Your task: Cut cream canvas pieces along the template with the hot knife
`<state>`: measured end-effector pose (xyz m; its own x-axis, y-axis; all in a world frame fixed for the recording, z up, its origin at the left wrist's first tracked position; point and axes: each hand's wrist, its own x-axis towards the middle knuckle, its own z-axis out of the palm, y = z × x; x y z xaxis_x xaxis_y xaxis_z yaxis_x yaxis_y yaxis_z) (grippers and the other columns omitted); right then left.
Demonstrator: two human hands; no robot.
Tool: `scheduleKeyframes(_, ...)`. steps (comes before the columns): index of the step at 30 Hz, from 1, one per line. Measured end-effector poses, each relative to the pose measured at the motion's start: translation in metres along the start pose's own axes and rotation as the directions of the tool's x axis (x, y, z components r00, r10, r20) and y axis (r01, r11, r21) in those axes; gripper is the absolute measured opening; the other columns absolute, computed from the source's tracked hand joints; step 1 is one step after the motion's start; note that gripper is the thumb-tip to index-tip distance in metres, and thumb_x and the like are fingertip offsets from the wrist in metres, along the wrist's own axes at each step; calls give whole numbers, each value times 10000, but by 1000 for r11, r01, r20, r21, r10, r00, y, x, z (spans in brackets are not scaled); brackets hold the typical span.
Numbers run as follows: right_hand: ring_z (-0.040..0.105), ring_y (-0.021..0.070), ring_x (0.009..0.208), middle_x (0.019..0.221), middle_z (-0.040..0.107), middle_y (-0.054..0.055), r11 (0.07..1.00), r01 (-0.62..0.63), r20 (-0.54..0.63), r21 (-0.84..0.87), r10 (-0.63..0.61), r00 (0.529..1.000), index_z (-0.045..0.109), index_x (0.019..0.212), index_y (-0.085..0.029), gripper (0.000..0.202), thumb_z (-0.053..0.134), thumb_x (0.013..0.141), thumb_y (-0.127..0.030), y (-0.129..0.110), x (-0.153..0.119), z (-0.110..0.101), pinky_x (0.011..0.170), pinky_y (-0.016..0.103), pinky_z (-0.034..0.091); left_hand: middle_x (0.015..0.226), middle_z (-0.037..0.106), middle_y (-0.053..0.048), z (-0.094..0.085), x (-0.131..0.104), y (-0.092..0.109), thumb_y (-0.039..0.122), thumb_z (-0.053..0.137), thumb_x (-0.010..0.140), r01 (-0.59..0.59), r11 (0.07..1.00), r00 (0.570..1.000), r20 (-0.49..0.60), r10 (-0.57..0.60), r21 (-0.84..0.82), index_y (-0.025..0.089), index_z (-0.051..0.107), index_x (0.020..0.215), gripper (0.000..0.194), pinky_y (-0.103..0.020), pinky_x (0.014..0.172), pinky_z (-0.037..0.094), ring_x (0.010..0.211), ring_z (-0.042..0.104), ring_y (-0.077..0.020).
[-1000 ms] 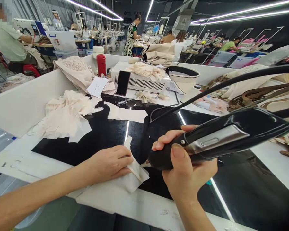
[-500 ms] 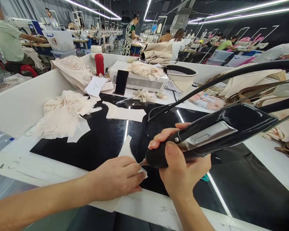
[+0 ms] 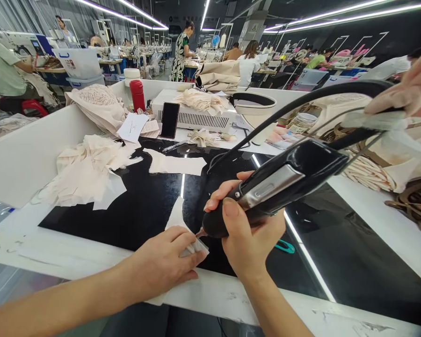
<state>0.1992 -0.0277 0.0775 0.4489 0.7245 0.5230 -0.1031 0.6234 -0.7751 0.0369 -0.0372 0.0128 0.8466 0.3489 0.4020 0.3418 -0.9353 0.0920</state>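
Note:
My left hand (image 3: pixel 170 262) is closed on a small cream fabric piece (image 3: pixel 177 213), fingertips pressing near its right end on the black board. My right hand (image 3: pixel 249 234) is wrapped round a black corded handheld tool (image 3: pixel 284 178) with a silver lever on its side. Its narrow metal tip (image 3: pixel 200 232) meets the fabric beside my left fingers; the exact contact spot is partly hidden. Beyond my hands, another cut cream piece (image 3: pixel 177 164) lies flat on the board. Turquoise thread snips (image 3: pixel 285 246) lie to the right of my right wrist.
The black board (image 3: pixel 133 224) covers much of the white table. A fabric heap (image 3: pixel 87 171) sits at left. Behind are a phone (image 3: pixel 170 120), a vented white box (image 3: pixel 192 117) and a red bottle (image 3: pixel 137 96). Another person's hand (image 3: pixel 407 89) reaches in at upper right, near the cable.
Another person's hand has come in at upper right. The view has shifted, so things sit further left. My grips stay the same; the tool's rear end has swung left, showing more of the snips.

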Motion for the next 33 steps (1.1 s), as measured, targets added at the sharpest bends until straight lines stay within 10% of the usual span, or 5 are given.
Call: scheduleKeyframes(33,653,139,555,778,709,-46,1000,-19,-14,-23,19,1000,622,1075,-252,340,848,829,-320,-7,-3,-13,515,292,564,1056,691,-68,-1,5,11,415,956,777,30,997,999,-32,-28,70,114,628,1284,675,-373,960,548,1014,624,-255)
